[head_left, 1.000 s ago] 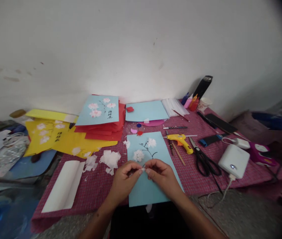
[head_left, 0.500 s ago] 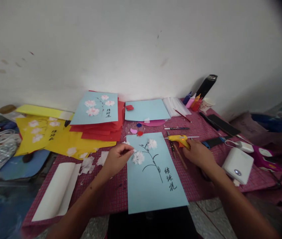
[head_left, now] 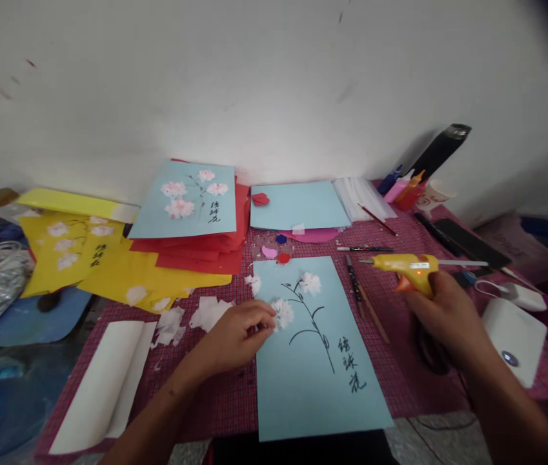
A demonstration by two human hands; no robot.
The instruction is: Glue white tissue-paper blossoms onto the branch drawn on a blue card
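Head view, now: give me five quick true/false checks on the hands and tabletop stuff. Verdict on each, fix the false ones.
1. The right hand grips the yellow glue gun. True.
2. The nozzle points toward the right edge of the picture. False: it points toward the left edge.
3. The left hand has its fingers close by a white paper flower on the near blue sheet. True.
4. The lettering on the near blue sheet is red. False: it is black.
5. The red paper petal lies on the yellow paper. False: it lies on the rear blue sheet.
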